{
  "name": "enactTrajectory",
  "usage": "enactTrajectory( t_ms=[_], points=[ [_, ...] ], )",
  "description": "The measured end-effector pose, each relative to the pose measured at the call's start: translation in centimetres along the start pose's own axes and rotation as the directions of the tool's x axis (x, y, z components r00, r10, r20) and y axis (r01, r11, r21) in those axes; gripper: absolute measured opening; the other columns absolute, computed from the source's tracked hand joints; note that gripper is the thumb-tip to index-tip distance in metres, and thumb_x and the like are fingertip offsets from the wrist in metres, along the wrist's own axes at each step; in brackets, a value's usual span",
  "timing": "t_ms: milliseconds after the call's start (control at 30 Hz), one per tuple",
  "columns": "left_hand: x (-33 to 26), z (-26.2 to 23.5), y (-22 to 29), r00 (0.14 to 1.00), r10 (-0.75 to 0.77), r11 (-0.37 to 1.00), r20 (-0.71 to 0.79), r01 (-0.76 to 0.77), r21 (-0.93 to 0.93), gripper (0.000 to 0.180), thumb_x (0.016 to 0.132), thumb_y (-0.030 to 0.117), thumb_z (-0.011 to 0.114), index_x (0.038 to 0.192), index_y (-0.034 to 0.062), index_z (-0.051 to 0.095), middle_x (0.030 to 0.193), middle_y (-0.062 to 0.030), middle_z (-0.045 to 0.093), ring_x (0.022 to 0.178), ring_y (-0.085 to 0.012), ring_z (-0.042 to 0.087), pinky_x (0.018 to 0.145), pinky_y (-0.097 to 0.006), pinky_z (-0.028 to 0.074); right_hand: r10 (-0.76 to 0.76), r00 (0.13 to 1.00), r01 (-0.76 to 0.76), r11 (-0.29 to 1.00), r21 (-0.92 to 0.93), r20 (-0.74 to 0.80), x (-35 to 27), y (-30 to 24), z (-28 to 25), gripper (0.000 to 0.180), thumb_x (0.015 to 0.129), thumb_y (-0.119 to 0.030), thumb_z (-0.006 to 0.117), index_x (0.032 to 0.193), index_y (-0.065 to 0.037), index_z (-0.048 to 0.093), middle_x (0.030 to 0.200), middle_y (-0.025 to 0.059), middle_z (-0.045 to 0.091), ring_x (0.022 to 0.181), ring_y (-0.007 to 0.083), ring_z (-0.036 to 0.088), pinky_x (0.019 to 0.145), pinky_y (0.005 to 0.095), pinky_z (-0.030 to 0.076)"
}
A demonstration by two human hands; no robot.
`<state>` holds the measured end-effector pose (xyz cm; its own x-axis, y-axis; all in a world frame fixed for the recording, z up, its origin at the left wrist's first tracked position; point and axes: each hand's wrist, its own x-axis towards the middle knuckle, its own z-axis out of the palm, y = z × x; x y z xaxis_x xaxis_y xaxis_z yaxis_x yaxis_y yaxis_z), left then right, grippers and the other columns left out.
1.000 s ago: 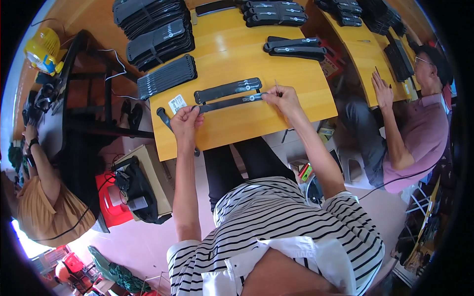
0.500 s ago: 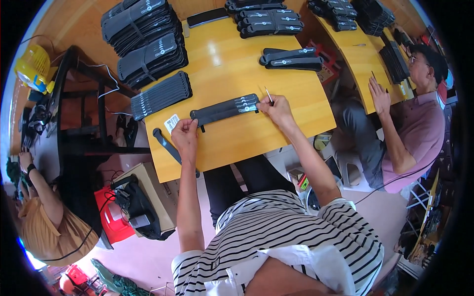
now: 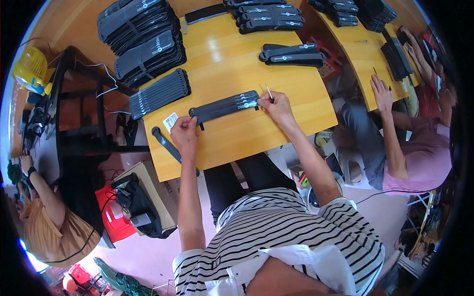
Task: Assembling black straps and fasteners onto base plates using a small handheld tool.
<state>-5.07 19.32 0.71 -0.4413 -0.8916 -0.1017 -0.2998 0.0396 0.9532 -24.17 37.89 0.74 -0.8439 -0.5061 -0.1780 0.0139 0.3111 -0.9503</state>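
Now our left hand [image 3: 183, 129] pinches the black strap [image 3: 224, 106] — it runs toward two o'clock, where our right hand [image 3: 277, 105] grips a thin tool [image 3: 269, 92].

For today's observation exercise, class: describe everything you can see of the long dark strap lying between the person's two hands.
The dark strap is a long, flat, dark grey band, seemingly two strips lying side by side, with small pale marks near its right end. It looks like soft rubber or fabric; which one cannot be told. It lies flat on the yellow wooden table, slanting slightly up to the right. The left hand pinches its left end, and the right hand, holding a thin pale stick, touches its right end.
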Motion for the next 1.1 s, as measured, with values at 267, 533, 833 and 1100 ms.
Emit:
enactTrajectory(
  t_ms=[267, 533, 833, 1100],
  points=[
    [-0.1, 0.0, 0.3, 1.000, -0.022, 1.000, -0.005, 0.022, -0.015, 0.014, 0.078, 0.010, 0.067, 0.075, -0.0025, 0.061, 0.058, -0.0028, 0.055, 0.045, -0.0070, 0.047, 0.039, -0.021, 0.038, 0.020, 0.999, -0.021, 0.999, -0.027, -0.036, -0.2, -0.6, 0.1, 0.013, 0.071, -0.011, 0.067, 0.066, -0.001, 0.061, 0.053, 0.0037, 0.056, 0.048, 0.0096, 0.051, 0.046, 0.0255, 0.039],
    [-0.2, 0.0, 0.2, 1.000, 0.003, 1.000, 0.007, -0.002, -0.029, 0.014, 0.078, 0.010, 0.066, 0.075, -0.0024, 0.060, 0.059, -0.0027, 0.055, 0.045, -0.0069, 0.047, 0.039, -0.021, 0.038, 0.000, 0.998, -0.013, 0.982, -0.188, -0.068, -0.2, -0.8, 0.0, 0.015, 0.070, -0.014, 0.067, 0.066, 0.000, 0.061, 0.054, 0.0066, 0.057, 0.049, 0.0143, 0.053, 0.049, 0.0288, 0.042],
    [0.0, 0.1, 0.2, 1.000, 0.000, 0.999, 0.008, 0.000, 0.043, 0.014, 0.078, 0.009, 0.066, 0.074, -0.0027, 0.060, 0.058, -0.0029, 0.055, 0.044, -0.0072, 0.047, 0.039, -0.022, 0.037, 0.003, 0.996, -0.024, 0.972, -0.233, -0.087, -0.1, -1.1, 0.3, 0.016, 0.071, -0.015, 0.066, 0.066, 0.000, 0.061, 0.057, 0.0095, 0.059, 0.052, 0.0183, 0.056, 0.052, 0.0319, 0.043],
    [0.3, 0.1, -0.8, 1.000, 0.017, 1.000, -0.013, -0.016, 0.020, 0.014, 0.077, 0.009, 0.066, 0.074, -0.0031, 0.060, 0.057, -0.0038, 0.055, 0.044, -0.0078, 0.047, 0.040, -0.023, 0.038, 0.010, 0.996, -0.034, 0.963, -0.269, -0.090, 0.1, -1.1, 0.5, 0.017, 0.070, -0.016, 0.067, 0.066, -0.001, 0.061, 0.058, 0.0118, 0.060, 0.055, 0.0225, 0.059, 0.055, 0.0343, 0.044]
  ],
)
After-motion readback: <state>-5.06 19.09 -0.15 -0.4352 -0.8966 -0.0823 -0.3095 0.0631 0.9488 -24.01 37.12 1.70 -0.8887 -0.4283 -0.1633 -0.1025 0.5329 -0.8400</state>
